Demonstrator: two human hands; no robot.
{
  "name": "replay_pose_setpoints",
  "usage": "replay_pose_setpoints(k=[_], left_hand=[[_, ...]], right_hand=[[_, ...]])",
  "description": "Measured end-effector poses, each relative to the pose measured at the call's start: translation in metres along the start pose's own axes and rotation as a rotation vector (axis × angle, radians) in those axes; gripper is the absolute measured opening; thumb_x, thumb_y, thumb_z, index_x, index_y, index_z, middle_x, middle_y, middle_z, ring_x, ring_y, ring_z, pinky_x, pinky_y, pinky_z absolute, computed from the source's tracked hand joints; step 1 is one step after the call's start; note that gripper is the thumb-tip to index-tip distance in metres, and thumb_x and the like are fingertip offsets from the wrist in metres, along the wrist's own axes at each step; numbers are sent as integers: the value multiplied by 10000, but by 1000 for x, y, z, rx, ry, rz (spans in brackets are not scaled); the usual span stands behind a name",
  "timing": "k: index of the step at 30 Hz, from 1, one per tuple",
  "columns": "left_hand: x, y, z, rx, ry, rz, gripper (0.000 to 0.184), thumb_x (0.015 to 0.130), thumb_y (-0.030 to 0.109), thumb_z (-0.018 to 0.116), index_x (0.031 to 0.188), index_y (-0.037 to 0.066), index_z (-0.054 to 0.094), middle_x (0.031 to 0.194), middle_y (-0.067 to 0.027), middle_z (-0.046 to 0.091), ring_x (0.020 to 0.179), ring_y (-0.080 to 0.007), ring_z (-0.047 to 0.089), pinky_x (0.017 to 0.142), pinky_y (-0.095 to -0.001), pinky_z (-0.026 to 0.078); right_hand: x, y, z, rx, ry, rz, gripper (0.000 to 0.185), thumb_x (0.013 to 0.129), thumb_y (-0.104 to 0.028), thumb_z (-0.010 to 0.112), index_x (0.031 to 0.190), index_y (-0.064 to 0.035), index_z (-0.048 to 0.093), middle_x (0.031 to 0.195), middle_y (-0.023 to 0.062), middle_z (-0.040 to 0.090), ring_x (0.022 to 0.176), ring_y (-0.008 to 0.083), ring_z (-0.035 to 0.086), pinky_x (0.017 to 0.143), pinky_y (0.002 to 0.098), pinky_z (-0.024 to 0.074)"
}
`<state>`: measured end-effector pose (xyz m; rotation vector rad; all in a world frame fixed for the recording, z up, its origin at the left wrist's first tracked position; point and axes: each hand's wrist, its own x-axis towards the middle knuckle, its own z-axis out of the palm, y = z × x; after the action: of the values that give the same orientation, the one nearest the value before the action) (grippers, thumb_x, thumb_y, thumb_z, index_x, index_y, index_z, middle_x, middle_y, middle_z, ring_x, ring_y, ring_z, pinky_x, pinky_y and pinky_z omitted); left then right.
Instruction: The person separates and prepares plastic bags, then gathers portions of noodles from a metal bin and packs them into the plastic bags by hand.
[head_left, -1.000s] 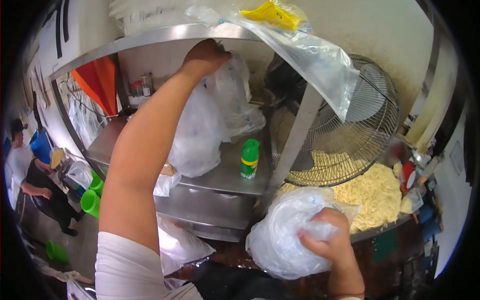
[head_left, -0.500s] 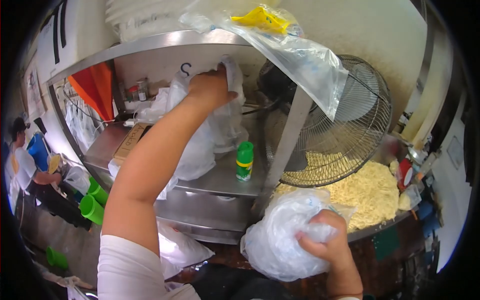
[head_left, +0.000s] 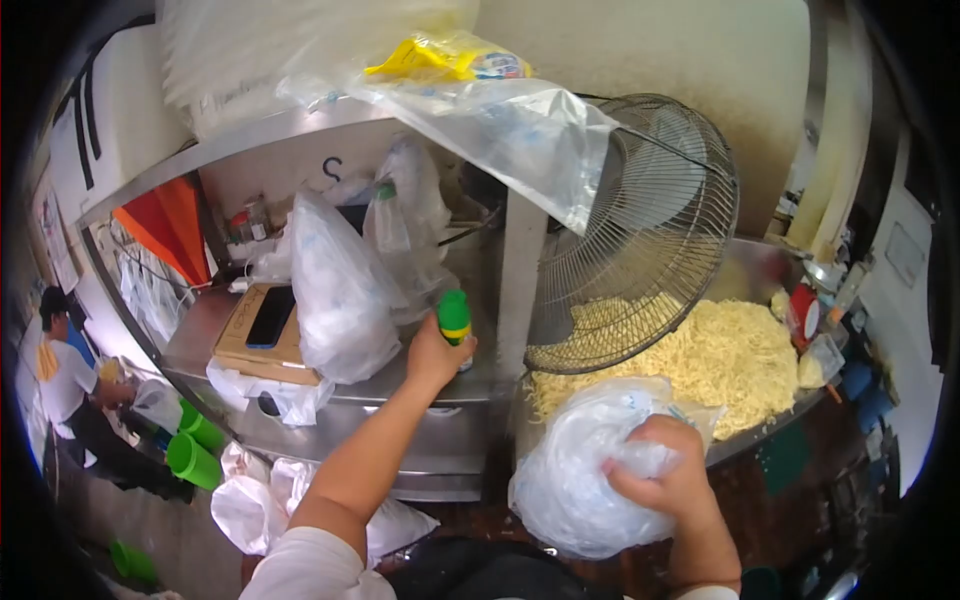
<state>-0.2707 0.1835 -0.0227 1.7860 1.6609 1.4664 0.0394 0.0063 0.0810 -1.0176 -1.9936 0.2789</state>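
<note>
My left hand (head_left: 436,356) is wrapped around a green container (head_left: 454,308) with a green cap and a yellow band, at the shelf's front edge. Its lower part is mostly behind my fingers. Low on the right, my right hand (head_left: 664,468) grips the gathered top of a bulky clear plastic bag (head_left: 580,470); what it contains is hard to make out. On the shelf, left of the green container, stands a filled, whitish plastic bag (head_left: 340,290). Behind it are more clear bags (head_left: 395,225).
A phone (head_left: 270,318) lies on a cardboard box (head_left: 232,352) on the steel shelf. To the right, a large caged fan (head_left: 650,240) stands over a heap of pale yellow strands (head_left: 740,370). White sacks (head_left: 245,510) sit below. A person (head_left: 70,390) works at far left near green bins (head_left: 192,460).
My left hand has come down from the hanging bags and closed around the green container. My right hand keeps its hold on the plastic bag. The view has shifted, showing the phone and box.
</note>
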Motion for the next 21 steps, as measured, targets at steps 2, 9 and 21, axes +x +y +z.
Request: replay_pose_setpoints(k=[2,9,21], left_hand=[[16,-3,18,-18,53,-51,609,683,291,806,1170,41,540,1049,-197,654,1023,-383,613,861,-437,479],[76,-7,55,33,121,-47,523,710,214,769,1141,16,547,1017,-225,651,985,-398,621,837,-444,492],[128,-35,60,-7,271,-103,544,739,158,732,1217,50,498,1091,-194,629,1039,-374,608,870,-443,481]], right_hand=[[-6,6,-4,-2,22,8,247,607,-176,815,711,-57,625,669,98,614,624,269,619,602,332,483],[-19,13,-13,-27,29,40,249,605,-186,815,708,-55,630,667,100,617,619,271,620,597,335,486],[-33,13,-17,-56,21,72,260,596,-196,827,689,-54,631,663,104,622,608,275,622,580,334,487]])
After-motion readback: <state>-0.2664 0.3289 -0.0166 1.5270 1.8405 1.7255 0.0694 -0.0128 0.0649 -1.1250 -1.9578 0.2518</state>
